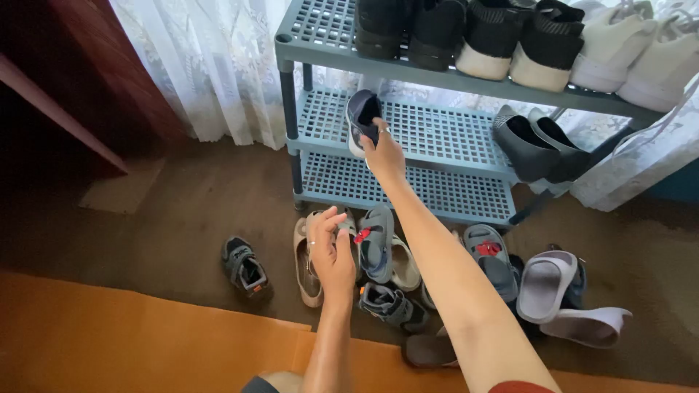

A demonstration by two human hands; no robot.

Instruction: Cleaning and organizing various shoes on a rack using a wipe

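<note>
Rack (pixel 408 124) part-filled: top shelf full, pair at middle right. I log right hand (pixel 384 154) gripping small grey shoe (pixel 362 116) on middle shelf; left hand (pixel 332 251) clasping beige sandal (pixel 307 262) on floor. Many still scattered.

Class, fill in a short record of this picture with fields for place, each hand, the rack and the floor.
Place: a blue plastic shoe rack before a white lace curtain
Right hand: grips a small grey shoe at the middle shelf
Left hand: on a beige sandal on the floor
Top shelf: black shoes, white sneakers
Floor: blue sandals, lilac slides, a small dark shoe, orange mat
</note>
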